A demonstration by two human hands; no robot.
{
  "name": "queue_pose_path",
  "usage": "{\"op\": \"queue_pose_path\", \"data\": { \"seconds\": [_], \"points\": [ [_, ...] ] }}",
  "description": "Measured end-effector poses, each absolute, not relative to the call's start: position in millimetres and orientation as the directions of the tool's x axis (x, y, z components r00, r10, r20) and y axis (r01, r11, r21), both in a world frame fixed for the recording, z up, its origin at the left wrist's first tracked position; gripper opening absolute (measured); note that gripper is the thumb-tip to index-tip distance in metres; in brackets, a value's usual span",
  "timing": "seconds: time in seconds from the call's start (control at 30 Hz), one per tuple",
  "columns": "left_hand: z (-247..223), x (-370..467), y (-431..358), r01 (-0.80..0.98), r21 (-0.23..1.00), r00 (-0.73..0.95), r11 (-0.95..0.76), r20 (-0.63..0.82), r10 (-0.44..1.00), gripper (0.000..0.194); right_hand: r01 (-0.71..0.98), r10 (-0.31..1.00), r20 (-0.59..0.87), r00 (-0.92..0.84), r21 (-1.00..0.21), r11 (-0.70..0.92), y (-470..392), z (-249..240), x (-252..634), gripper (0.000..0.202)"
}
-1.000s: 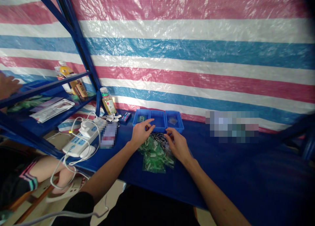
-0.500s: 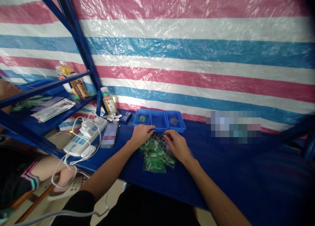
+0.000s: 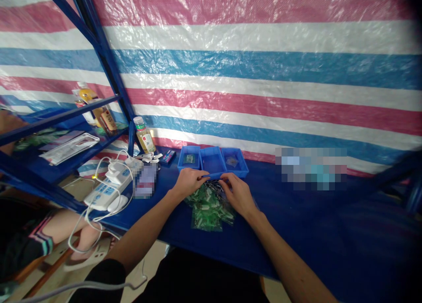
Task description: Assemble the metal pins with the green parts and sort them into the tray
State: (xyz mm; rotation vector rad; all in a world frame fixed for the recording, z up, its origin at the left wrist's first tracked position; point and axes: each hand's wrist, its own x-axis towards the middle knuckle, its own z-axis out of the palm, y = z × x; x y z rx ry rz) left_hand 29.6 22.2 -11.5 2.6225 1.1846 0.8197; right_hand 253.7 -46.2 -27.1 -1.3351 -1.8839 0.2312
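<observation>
Three blue trays stand side by side at the back of the blue table. My left hand [image 3: 191, 183] and my right hand [image 3: 238, 193] pinch the near rim of the middle tray [image 3: 212, 160], which sits slightly askew. The left tray [image 3: 190, 150] holds small green packets, the right tray [image 3: 242, 166] small clear ones. Below my hands lies a pile of green packets [image 3: 209, 210], with small dark metallic pieces [image 3: 216, 185] at its far side, partly hidden by my fingers.
A power strip [image 3: 105, 193] with tangled white cables, a blurred phone-like item [image 3: 145, 182], a bottle [image 3: 144, 136] and a small box [image 3: 168, 157] are on the left. Beyond the blue frame [image 3: 108, 65], a person's legs [image 3: 66, 226] show. A pixelated patch covers something at right.
The middle tray has shifted toward me and tilted slightly, its near edge now between both hands. My fingers stay close to where they were.
</observation>
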Motion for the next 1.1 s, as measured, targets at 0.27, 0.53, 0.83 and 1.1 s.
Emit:
{"op": "queue_pose_path", "data": {
  "seconds": [0.27,0.53,0.83,1.1],
  "points": [
    [-11.2,28.0,22.4,0.637,0.332,0.546,-0.696,0.443,0.711,0.020,0.709,0.861,0.496,-0.113,-0.566,0.420,-44.2,-30.1,253.2,0.016],
    [-12.7,26.2,23.6,0.604,0.353,0.542,-0.715,0.476,0.693,0.021,0.710,0.859,0.491,-0.142,-0.555,0.435,-47.6,-23.6,252.5,0.014],
    [-14.7,24.8,27.0,0.529,0.217,0.542,-0.820,0.657,0.524,0.022,0.715,0.866,0.471,-0.169,-0.546,0.436,-47.6,-26.5,252.5,0.013],
    [-12.3,20.3,27.9,0.546,0.081,0.577,-0.834,0.686,0.444,0.023,0.705,0.859,0.483,-0.170,-0.550,0.448,-47.3,-28.1,251.7,0.014]
  ]
}}
